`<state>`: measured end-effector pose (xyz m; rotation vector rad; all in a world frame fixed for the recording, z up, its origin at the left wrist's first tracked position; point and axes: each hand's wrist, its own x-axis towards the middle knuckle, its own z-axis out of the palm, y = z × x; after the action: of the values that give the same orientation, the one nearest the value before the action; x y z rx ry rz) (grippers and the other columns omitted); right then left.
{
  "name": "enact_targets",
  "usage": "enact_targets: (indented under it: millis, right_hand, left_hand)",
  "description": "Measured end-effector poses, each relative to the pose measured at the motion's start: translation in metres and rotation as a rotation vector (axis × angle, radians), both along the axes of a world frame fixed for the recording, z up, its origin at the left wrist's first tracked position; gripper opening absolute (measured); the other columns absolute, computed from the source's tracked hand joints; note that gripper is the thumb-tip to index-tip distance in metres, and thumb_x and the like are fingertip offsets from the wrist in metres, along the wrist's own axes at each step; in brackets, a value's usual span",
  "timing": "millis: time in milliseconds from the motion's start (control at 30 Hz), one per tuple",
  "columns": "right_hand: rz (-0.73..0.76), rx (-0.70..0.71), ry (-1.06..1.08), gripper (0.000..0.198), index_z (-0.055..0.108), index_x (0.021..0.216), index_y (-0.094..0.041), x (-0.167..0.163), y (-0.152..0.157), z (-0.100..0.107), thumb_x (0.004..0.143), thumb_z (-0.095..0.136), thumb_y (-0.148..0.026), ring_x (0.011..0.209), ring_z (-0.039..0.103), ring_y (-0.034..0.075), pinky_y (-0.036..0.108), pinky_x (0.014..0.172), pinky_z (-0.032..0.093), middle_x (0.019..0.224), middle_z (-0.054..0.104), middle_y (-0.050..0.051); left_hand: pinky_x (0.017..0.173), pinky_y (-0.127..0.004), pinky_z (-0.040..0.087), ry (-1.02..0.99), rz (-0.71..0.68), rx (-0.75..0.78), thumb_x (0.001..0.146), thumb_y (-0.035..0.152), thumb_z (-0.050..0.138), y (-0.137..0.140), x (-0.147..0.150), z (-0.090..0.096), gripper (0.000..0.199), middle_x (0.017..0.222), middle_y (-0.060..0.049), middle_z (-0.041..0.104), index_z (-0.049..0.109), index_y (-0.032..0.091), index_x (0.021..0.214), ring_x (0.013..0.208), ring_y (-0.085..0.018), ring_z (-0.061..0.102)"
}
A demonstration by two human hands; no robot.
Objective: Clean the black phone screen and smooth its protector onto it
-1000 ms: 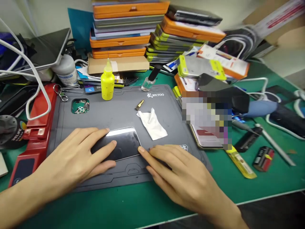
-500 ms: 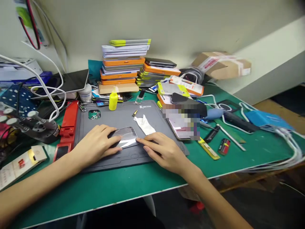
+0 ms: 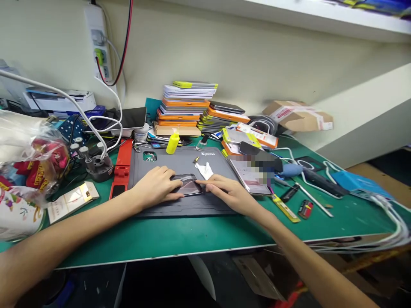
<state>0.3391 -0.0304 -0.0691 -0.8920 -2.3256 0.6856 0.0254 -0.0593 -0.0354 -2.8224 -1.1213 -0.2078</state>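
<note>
A smartphone (image 3: 190,188) with a dark, glossy face lies flat on a grey work mat (image 3: 180,209). My left hand (image 3: 157,186) holds its left end, with the thumb along the near edge and the fingers over the far side. At the opposite end, the stretched index finger of my right hand (image 3: 233,194) touches the phone's right edge; its other fingers are partly curled. Just beyond that hand lies a crumpled white cloth (image 3: 204,170), with a small brass-coloured tip (image 3: 196,159) beside it.
A yellow bottle (image 3: 172,143) and a small glass bottle (image 3: 202,142) stand along the mat's far edge. Another phone (image 3: 247,175) lies right of the mat. To the left are a red holder (image 3: 123,158) and a white carton (image 3: 72,203). Stacked boxes (image 3: 184,105) rise behind.
The view has swung left and up, bringing the power strip and plastic bag into sight. My right fingertip has shifted farther up the phone's right edge. The left hand keeps its hold.
</note>
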Motion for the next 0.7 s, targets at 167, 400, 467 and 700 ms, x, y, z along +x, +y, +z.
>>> enact_targets:
  millis: [167,400,467,700]
  right_hand:
    - [0.013,-0.056,-0.049,0.051,0.082,0.135,-0.019,-0.012,0.012,0.005,0.116,0.047,-0.05,0.087,0.068,0.02,0.034,0.086,0.051,0.086,0.072,0.007]
    - [-0.031,-0.252,-0.075,0.071,0.08,0.131,-0.006,-0.021,0.031,0.007,0.114,0.042,-0.064,0.063,0.053,0.014,0.028,0.064,0.046,0.072,0.062,0.005]
    - [-0.04,-0.268,-0.072,0.073,0.08,0.128,-0.007,-0.018,0.031,0.007,0.114,0.04,-0.067,0.065,0.054,0.014,0.028,0.066,0.048,0.078,0.065,0.007]
    - [-0.005,-0.047,-0.107,0.056,0.077,0.143,-0.018,-0.004,0.002,0.005,0.118,0.044,-0.056,0.096,0.07,0.019,0.035,0.093,0.056,0.105,0.069,0.01]
  left_hand:
    - [0.095,-0.043,0.052,0.024,0.005,-0.005,0.109,0.056,0.062,-0.001,0.001,0.002,0.045,0.132,-0.015,0.071,0.079,0.021,0.132,0.118,-0.031,0.067]
    - [0.095,-0.044,0.051,0.027,0.021,-0.039,0.11,0.057,0.06,-0.002,0.004,0.004,0.046,0.129,-0.017,0.071,0.08,0.02,0.129,0.115,-0.033,0.067]
    - [0.095,-0.046,0.051,0.024,0.026,-0.049,0.11,0.056,0.059,-0.002,0.005,0.004,0.046,0.131,-0.018,0.07,0.08,0.02,0.13,0.117,-0.035,0.066]
    - [0.095,-0.046,0.052,-0.01,0.019,-0.032,0.109,0.057,0.061,-0.003,0.003,0.0,0.044,0.129,-0.016,0.07,0.08,0.021,0.127,0.114,-0.034,0.067]
